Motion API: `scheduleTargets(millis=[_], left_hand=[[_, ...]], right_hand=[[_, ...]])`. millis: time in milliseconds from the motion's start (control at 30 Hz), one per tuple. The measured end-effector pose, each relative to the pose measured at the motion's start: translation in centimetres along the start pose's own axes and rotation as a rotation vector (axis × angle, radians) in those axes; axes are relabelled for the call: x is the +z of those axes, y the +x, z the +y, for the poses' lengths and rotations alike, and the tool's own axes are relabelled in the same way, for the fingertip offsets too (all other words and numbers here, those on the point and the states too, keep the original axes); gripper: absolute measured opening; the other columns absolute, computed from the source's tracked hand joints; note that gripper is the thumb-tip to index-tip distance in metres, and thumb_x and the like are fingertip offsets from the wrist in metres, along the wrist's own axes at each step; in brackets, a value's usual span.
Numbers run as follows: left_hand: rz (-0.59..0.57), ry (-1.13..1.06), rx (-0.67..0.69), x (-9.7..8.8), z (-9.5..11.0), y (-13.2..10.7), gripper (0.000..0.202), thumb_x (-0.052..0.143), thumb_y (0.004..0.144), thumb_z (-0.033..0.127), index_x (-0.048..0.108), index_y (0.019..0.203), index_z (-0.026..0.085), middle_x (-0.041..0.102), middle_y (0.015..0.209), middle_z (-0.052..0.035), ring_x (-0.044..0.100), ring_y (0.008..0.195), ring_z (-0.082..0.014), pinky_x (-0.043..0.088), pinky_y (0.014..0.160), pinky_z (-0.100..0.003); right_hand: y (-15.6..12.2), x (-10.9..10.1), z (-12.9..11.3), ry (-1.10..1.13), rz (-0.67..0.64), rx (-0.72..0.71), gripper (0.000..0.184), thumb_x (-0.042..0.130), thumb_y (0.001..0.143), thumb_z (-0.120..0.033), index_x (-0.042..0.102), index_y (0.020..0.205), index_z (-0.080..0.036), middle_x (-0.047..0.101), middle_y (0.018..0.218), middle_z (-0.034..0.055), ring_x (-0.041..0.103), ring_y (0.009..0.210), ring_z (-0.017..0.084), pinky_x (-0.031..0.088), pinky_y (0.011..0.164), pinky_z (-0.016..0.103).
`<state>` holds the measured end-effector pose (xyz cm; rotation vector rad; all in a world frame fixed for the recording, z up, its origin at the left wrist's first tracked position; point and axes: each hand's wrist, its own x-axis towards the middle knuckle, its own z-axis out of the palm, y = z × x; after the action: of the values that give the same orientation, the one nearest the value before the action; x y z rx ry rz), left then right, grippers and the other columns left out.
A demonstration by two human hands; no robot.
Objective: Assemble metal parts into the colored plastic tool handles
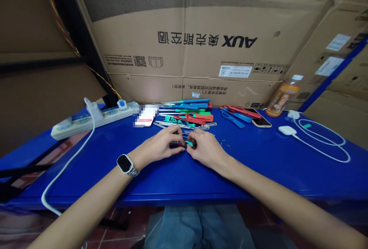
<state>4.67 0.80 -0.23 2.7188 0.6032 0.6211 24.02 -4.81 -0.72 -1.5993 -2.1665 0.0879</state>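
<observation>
Two hands, left hand (161,146) and right hand (206,150), pinch one small teal-and-red piece (188,144). One watch (125,164) on left wrist. Beyond hands: red, blue, green tools (189,112), over ten, exact count unclear. Far left: one power strip (92,120). Right of hands: one phone (260,121), one bottle (281,97), one white charger (287,130).

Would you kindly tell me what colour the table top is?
The table is blue, clearest in the head view.
</observation>
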Motion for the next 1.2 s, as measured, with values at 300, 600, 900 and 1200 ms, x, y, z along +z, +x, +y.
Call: scheduleTargets(millis=[300, 600, 900, 1200], left_hand=[[-0.099, 0.137, 0.042, 0.6, -0.6, -0.3, 0.019, 0.054, 0.097, 0.022, 0.071, 0.091, 0.016, 0.058, 0.094, -0.0059, 0.058, 0.086, -0.0173, 0.047, 0.078, -0.028], [-0.097, 0.174, 0.039, 0.7, -0.4, -0.3, 0.024, 0.051, 0.098, 0.024, 0.073, 0.092, 0.016, 0.057, 0.092, -0.0061, 0.057, 0.087, -0.0179, 0.047, 0.079, -0.029], [-0.086, 0.149, 0.037, 0.6, -0.1, -0.2, 0.025, 0.050, 0.098, 0.022, 0.073, 0.090, 0.017, 0.057, 0.090, -0.0061, 0.056, 0.084, -0.0180, 0.047, 0.076, -0.029], [-0.093, 0.148, 0.037, 0.6, -0.2, -0.1, 0.025, 0.050, 0.098, 0.022, 0.072, 0.089, 0.017, 0.057, 0.090, -0.0061, 0.056, 0.084, -0.0171, 0.046, 0.077, -0.028]], right_hand=[[0.2, -0.6, -0.4, -0.086, -0.040, 0.026, 0.009, 0.058, 0.078, -0.020, 0.066, 0.081, -0.018, 0.066, 0.084, 0.0047, 0.059, 0.071, 0.017, 0.031, 0.060, 0.028], [0.2, -0.6, -0.6, -0.119, -0.050, 0.038, 0.008, 0.056, 0.080, -0.020, 0.063, 0.084, -0.018, 0.065, 0.088, 0.0054, 0.058, 0.074, 0.017, 0.030, 0.060, 0.028], [0.6, -0.6, -0.2, -0.051, -0.053, 0.052, 0.003, 0.059, 0.079, -0.017, 0.061, 0.080, -0.018, 0.064, 0.086, 0.0055, 0.059, 0.075, 0.018, 0.033, 0.061, 0.027], [0.4, -1.2, -0.8, -0.174, -0.095, 0.010, 0.009, 0.057, 0.083, -0.018, 0.064, 0.088, -0.018, 0.065, 0.091, 0.0084, 0.062, 0.074, 0.020, 0.035, 0.060, 0.028]])
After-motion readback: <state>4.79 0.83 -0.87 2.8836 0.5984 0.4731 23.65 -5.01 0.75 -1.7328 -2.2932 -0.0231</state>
